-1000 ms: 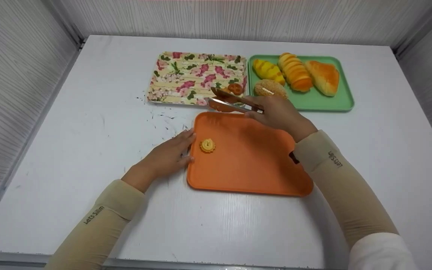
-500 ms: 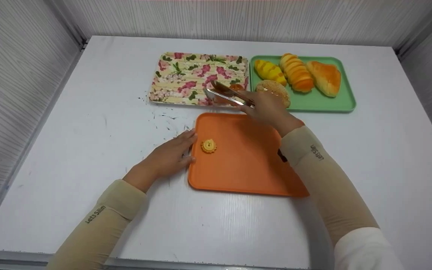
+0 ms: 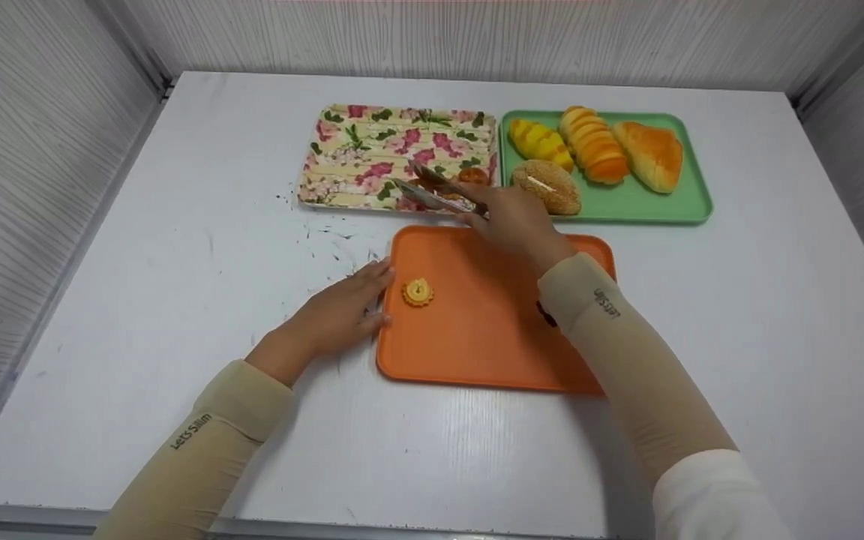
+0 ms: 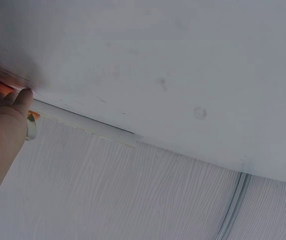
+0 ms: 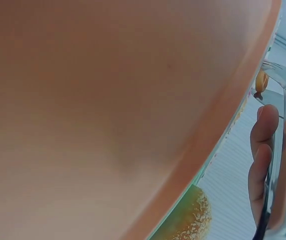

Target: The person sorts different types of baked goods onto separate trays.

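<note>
My left hand (image 3: 338, 315) lies at the left edge of an orange tray (image 3: 469, 345), its fingers straight along the rim. A small yellow tart-like piece (image 3: 418, 292) with a scalloped edge sits on that tray. My right hand (image 3: 514, 221) grips metal tongs (image 3: 432, 199), whose spread arms reach over the near right part of a floral tray (image 3: 357, 150). Beside the tongs lies a small round brown pastry (image 3: 474, 176). In the right wrist view, a small golden-brown piece (image 5: 261, 81) shows between the tong tips; whether they pinch it, I cannot tell.
To the right of the floral tray is a green tray (image 3: 642, 210). It carries a sesame bun (image 3: 548, 187), a yellow striped bread (image 3: 541, 145), a ridged roll (image 3: 594, 145) and a triangular bread (image 3: 651, 156). Wood-grain panels (image 3: 477, 37) stand around the white table (image 3: 139, 247).
My right hand has moved left and slightly down with the tongs, farther over the floral tray, uncovering more of the sesame bun. My left hand stays at the orange tray.
</note>
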A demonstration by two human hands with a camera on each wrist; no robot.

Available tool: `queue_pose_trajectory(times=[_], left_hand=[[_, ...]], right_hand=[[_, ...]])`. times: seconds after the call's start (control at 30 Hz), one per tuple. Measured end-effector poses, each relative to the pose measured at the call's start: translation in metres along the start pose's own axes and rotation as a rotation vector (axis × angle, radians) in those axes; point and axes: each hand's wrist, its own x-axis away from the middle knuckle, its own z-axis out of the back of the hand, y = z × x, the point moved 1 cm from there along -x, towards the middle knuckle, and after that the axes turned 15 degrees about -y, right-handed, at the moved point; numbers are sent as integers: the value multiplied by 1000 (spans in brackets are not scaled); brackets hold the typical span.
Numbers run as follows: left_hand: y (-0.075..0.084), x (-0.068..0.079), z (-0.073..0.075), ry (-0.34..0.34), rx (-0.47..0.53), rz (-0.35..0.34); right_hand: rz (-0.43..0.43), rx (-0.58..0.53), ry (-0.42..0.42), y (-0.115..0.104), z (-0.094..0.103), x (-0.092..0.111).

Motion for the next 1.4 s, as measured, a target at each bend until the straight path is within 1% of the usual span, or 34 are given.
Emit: queue_pose_trajectory(times=[0.17,0.43,0.53,0.73,0.93,1.2,1.3,1.4], left_hand=[[-2,1,-1,16,-19,-17],[-3,0,-1,19,-17,-24],[-2,0,-1,16,-11,-18],[-2,1,-1,18,-10,-19],[-1,1,0,21,0,-31],[-2,1,0,14,-4,-36],[-2,1,0,14,-7,-39],[-1,1,0,14,-7,-45]], right_hand=[[8,16,-4,1,-1,-1],[23,-35,14,5,-1,3],[35,-51,26,6,0,7],[54,-48,40,5,1,18],[46,-61,10,4,2,30],[110,-51,-14,4,0,48],[128,-23,-37,5,-1,52],[165,-14,-73,7,-2,56]])
